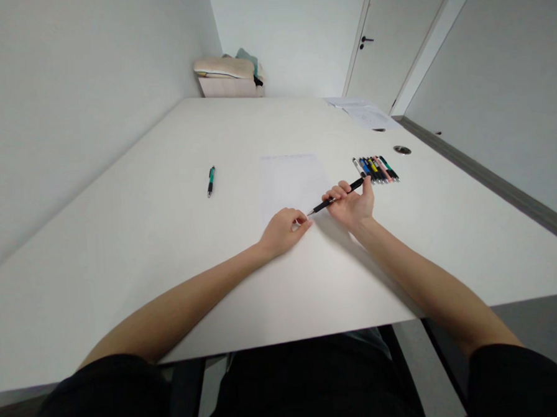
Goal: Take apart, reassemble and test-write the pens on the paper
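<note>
My right hand [353, 206] is closed around a black pen [336, 198], whose tip points left toward my left hand. My left hand [284, 229] rests curled on the near edge of a white sheet of paper [290, 182] lying on the white table [122, 260]. Its fingers are pinched together close to the pen tip; whether they hold anything I cannot make out. A row of several coloured pens [376, 169] lies just beyond my right hand. A green and black pen [210, 180] lies alone to the left of the sheet.
Loose papers [362, 112] sit at the table's far right end, near a round grommet [402, 150]. A box with folded cloth [229, 74] stands in the far corner. A closed door [391, 34] is at the back right.
</note>
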`<action>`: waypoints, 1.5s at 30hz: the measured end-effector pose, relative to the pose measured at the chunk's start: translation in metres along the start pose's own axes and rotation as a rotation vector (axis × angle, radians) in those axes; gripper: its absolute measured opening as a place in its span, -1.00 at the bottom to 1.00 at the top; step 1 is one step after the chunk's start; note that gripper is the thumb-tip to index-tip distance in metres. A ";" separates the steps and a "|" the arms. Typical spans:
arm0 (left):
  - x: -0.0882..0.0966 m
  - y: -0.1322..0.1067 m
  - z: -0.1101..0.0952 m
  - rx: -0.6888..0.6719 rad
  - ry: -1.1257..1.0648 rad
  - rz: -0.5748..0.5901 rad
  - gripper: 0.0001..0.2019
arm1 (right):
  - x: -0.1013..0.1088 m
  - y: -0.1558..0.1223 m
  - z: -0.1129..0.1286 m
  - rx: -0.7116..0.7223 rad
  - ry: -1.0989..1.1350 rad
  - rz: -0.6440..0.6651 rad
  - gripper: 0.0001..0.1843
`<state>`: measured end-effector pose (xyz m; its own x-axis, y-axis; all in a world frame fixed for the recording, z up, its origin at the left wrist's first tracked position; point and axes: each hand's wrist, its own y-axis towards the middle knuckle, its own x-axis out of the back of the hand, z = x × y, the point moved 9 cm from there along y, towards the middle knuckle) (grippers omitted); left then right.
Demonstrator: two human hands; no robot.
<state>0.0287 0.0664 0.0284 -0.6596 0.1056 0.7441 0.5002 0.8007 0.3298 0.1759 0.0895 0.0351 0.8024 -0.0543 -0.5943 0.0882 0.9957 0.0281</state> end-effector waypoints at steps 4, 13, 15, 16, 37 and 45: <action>0.001 -0.002 0.010 0.061 -0.076 -0.040 -0.85 | 0.014 0.007 0.015 0.062 0.064 -0.033 -0.38; 0.005 -0.002 0.018 0.177 -0.144 -0.054 -0.84 | 0.019 0.008 0.025 0.116 -0.014 -0.040 -0.37; 0.006 -0.002 0.019 0.191 -0.149 -0.064 -0.82 | 0.013 0.007 0.023 0.092 -0.031 -0.004 -0.36; 0.006 -0.002 0.019 0.192 -0.149 -0.068 -0.81 | 0.010 0.006 0.021 0.075 -0.047 0.009 -0.37; 0.006 -0.003 0.001 0.016 -0.064 -0.042 -0.67 | -0.016 -0.007 -0.038 -0.109 -0.334 0.193 -0.61; 0.004 -0.004 0.001 0.017 -0.149 -0.010 -0.62 | -0.027 -0.015 -0.039 -0.028 -0.530 0.223 -0.58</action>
<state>0.0230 0.0642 0.0291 -0.7410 0.1825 0.6462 0.4843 0.8119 0.3261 0.1296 0.0785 0.0190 0.9867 0.1338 -0.0920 -0.1265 0.9887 0.0807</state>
